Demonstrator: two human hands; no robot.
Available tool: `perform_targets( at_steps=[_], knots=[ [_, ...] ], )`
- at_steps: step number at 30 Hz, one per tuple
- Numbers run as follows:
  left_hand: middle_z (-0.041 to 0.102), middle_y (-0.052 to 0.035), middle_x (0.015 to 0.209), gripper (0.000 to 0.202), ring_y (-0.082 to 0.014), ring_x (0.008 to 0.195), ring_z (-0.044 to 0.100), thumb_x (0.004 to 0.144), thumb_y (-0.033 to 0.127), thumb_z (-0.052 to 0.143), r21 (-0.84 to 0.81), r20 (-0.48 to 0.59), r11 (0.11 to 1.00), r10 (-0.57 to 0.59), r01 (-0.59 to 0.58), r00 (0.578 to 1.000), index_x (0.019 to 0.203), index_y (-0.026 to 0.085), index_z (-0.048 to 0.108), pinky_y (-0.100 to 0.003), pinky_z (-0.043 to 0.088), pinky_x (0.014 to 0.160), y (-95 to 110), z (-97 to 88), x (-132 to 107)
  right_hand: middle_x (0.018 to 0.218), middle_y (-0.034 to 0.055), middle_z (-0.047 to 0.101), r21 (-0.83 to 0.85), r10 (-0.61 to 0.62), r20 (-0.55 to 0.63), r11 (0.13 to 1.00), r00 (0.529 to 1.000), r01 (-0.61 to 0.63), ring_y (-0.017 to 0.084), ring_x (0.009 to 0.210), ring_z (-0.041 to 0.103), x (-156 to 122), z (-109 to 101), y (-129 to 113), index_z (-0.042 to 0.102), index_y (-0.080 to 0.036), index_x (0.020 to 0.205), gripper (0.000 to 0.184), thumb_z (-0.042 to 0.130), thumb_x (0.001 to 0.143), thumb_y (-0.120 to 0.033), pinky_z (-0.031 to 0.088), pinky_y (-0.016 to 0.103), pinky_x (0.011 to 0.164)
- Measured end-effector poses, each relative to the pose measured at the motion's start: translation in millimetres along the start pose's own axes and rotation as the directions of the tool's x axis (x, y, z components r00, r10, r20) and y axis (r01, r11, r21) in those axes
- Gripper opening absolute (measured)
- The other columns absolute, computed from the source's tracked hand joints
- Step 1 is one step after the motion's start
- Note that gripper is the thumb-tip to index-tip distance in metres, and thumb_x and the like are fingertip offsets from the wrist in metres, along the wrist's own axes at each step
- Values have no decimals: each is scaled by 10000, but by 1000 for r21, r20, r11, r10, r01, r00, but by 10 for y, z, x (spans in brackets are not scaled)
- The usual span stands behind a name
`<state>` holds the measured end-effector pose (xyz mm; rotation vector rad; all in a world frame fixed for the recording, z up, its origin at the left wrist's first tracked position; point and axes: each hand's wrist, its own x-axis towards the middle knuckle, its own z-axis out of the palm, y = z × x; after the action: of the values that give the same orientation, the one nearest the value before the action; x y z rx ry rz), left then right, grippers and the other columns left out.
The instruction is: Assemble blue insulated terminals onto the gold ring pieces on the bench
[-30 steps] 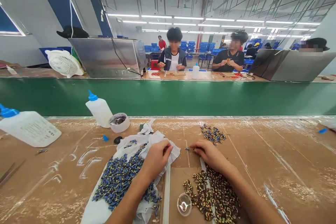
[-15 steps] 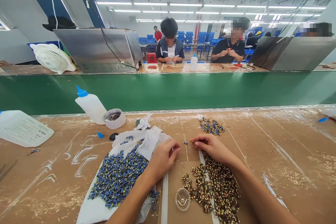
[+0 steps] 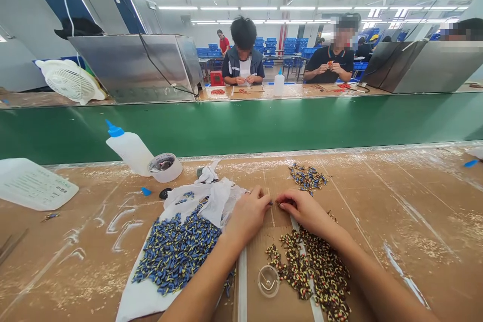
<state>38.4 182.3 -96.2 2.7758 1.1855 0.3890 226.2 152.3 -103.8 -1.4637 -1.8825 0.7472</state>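
My left hand (image 3: 252, 214) is closed in a pinch on a small blue piece at its fingertips, above the cardboard. Just beside it, my right hand (image 3: 304, 210) pinches a small dark piece between thumb and forefinger. The two sets of fingertips almost meet. To the left, a heap of small blue and yellow pieces (image 3: 177, 251) lies on white cloth (image 3: 138, 299). Under my right wrist spreads a heap of dark brown, yellow and red pieces (image 3: 320, 271). A small clear round cup (image 3: 268, 282) with a thin stick in it stands between the heaps.
Beyond my hands sits a smaller mixed pile of pieces (image 3: 307, 178). A white squeeze bottle (image 3: 130, 153), a tape roll (image 3: 165, 168) and a large white bottle (image 3: 35, 186) are at the left. Past the green belt (image 3: 234, 126), people work at the opposite bench.
My left hand has moved right and taken hold of the small blue piece that lay on the cardboard. My right hand has stayed nearly in place, still pinching. The view has shifted slightly.
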Motion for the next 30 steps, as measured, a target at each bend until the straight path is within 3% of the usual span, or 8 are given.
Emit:
perform_targets(
  at_steps=[7, 11, 13, 15, 17, 20, 24, 30],
  knots=[
    [552, -73, 957, 149, -218, 873, 541, 904, 111, 438, 23, 10, 998, 55, -55, 998, 927, 188, 563, -307, 433, 697, 51, -6, -19, 832, 43, 677, -104, -43, 21, 994, 999, 45, 194, 778, 608, -18, 12, 2, 687, -205, 887, 144, 553, 844, -175, 458, 305, 711],
    [579, -39, 850, 109, -188, 787, 541, 898, 129, 438, -343, -38, 939, -47, 31, 998, 875, 180, 531, -296, 423, 684, 25, -47, -73, 859, 50, 668, -27, -80, -46, 997, 996, 79, 183, 773, 604, -37, -7, -30, 664, -199, 950, 142, 548, 868, -198, 468, 305, 712],
    [572, -6, 754, 97, -154, 695, 530, 906, 181, 453, -622, 0, 776, -132, 103, 991, 838, 179, 522, -263, 415, 627, 17, -67, -112, 867, 47, 667, 18, -127, -53, 992, 990, 128, 181, 783, 603, -55, -16, -90, 654, -206, 977, 146, 546, 879, -204, 468, 308, 719],
    [567, 11, 711, 119, -127, 629, 523, 908, 255, 482, -842, 101, 513, -155, 167, 983, 829, 173, 520, -233, 412, 577, 16, -75, -145, 862, 39, 667, 60, -171, -38, 983, 984, 173, 176, 787, 602, -77, -15, -166, 646, -213, 997, 149, 548, 885, -200, 466, 304, 722],
    [584, 8, 726, 159, -111, 613, 535, 897, 315, 523, -940, 190, 264, -120, 216, 974, 846, 165, 525, -221, 428, 569, 15, -74, -166, 848, 25, 665, 99, -200, -21, 975, 980, 201, 164, 784, 603, -98, -4, -237, 643, -215, 989, 143, 545, 891, -181, 460, 290, 719],
    [623, -16, 774, 198, -111, 648, 570, 871, 344, 586, -965, 243, 81, -77, 249, 967, 859, 153, 533, -235, 462, 617, 10, -73, -177, 824, 6, 667, 132, -206, -28, 969, 978, 208, 147, 776, 606, -117, 11, -301, 648, -215, 945, 130, 543, 895, -158, 450, 269, 716],
    [639, -21, 777, 193, -117, 675, 592, 842, 317, 638, -964, 261, 31, -45, 263, 964, 850, 147, 548, -247, 474, 651, 9, -91, -183, 794, -5, 670, 140, -193, -64, 970, 979, 201, 140, 751, 608, -138, 12, -310, 658, -210, 883, 98, 570, 882, -166, 440, 257, 698],
    [606, 3, 711, 161, -117, 657, 581, 821, 282, 645, -958, 274, 80, -43, 277, 961, 816, 146, 558, -253, 467, 651, 32, -100, -202, 808, 4, 683, 192, -147, -58, 969, 987, 156, 146, 743, 610, -172, 68, -283, 655, -198, 878, 70, 590, 865, -175, 446, 259, 685]
  ],
)
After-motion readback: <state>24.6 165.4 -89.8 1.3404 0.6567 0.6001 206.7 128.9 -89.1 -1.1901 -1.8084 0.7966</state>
